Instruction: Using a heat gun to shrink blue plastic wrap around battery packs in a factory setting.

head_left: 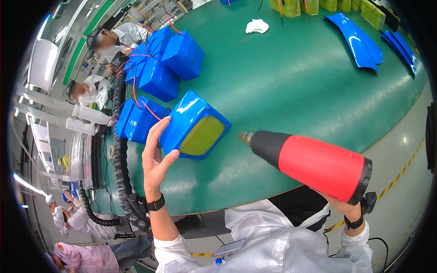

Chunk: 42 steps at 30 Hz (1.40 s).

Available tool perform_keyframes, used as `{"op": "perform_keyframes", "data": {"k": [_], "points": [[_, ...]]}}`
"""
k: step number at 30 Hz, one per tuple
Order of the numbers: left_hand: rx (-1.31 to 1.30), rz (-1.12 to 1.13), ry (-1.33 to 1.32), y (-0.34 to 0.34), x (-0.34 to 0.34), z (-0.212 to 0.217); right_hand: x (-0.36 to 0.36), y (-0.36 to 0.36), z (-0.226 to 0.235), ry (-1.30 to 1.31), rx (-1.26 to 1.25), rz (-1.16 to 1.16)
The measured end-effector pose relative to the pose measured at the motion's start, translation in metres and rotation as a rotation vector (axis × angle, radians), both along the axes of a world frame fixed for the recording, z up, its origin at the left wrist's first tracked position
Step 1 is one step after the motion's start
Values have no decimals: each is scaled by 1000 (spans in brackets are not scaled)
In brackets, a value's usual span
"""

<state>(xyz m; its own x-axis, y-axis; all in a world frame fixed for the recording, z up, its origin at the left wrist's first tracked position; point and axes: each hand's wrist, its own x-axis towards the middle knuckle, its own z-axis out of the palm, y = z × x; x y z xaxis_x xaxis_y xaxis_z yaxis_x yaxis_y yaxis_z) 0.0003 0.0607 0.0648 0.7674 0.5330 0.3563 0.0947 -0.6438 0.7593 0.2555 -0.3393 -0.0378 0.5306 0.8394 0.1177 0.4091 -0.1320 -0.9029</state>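
Observation:
A block-shaped battery pack (186,111) in shiny blue wrap, with a yellow-green end face, rests on the green table. My left hand (157,159) grips its near left corner, thumb and fingers apart on the wrap. In my right hand (342,207) is a red and black heat gun (318,166); the gun's body hides most of the fingers. Its metal nozzle (246,138) points left, toward the pack's end face, with a gap between them. Just left of this pack stands another blue-wrapped pack (141,120) with red and black wires.
More blue packs (159,79) with loose wires cluster at the far left. A ribbed black hose (119,154) runs along the left table edge (195,213). Blue film sleeves (357,43), a white cloth (257,26) and yellow-green blocks (291,8) lie farther back. Other people work at left.

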Motion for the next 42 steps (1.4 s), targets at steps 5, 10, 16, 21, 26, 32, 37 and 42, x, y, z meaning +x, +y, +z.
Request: {"op": "perform_keyframes", "data": {"k": [5,10,16,21,26,32,37,42], "points": [[28,14,28,4,0,-1,1,2,-4,-80,-61,-11],[583,187,374,-11,30,14,-2,5,-2,-91,-25,-29],[588,166,519,-8,59,31,0,27,20,17,37,-89],[696,146,551,-12,53,33,9,12,2,178,54,-272],[689,91,559,-48,57,35,29,3,7,271,147,-466],[558,99,643,-100,58,49,58,-3,11,160,216,-553],[520,87,562,-98,61,37,61,-1,9,148,238,-619],[542,-10,472,-93,68,34,65,-4,4,119,233,-568]]}}
